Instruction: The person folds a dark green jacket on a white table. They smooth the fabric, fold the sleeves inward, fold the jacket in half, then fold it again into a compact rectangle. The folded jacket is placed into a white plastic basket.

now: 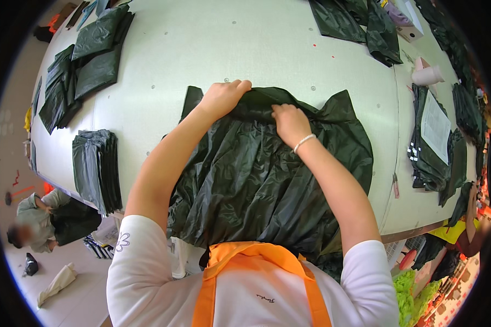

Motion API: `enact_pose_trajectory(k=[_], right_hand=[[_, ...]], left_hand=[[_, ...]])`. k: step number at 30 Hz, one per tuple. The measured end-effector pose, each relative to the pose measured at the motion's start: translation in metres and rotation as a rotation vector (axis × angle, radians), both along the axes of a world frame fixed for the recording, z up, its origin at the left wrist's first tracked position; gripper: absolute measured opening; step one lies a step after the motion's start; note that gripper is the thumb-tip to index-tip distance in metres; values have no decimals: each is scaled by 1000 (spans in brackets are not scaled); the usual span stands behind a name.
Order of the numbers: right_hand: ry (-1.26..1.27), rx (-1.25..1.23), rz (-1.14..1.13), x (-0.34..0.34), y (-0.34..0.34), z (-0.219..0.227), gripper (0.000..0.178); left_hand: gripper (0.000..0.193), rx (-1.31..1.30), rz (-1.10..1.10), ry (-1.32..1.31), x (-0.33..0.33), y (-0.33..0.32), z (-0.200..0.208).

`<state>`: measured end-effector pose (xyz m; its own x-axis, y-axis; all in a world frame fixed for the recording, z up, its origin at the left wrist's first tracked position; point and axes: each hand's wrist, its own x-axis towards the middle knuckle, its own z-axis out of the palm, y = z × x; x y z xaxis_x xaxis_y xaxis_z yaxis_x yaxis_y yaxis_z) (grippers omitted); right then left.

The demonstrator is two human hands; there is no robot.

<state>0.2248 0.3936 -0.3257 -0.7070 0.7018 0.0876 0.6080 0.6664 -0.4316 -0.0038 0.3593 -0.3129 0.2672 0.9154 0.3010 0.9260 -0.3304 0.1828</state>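
Observation:
A dark green, shiny, thin-fabric garment lies spread and wrinkled on the pale table in front of me, its lower part hanging over the near edge. Its far edge is turned up into a band, with a corner of cloth sticking out at each side. My left hand is closed on this edge left of its middle, fingers curled over the fabric. A little nearer and to the right, my right hand has its fingers bent against the inner side of the band, pinching the cloth; its fingertips are slightly blurred.
Folded dark green pieces lie at the far left, above a neat stack. More cloth sits at the far right. On the right are a white cone-shaped object, a printed sheet and a small tool. A person works at lower left.

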Motion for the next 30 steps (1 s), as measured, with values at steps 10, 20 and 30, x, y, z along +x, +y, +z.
enact_pose_trajectory(k=[10,20,30], right_hand=[[-7,-93,-222,-18,39,-11,17],[-101,428,-88,31,3,10,33],[181,146,-320,94,57,-24,18]], left_hand=[[31,-18,1,120,88,-20,-20],[66,-358,328,327,145,-6,-12],[36,-176,191,-30,174,12,-6]])
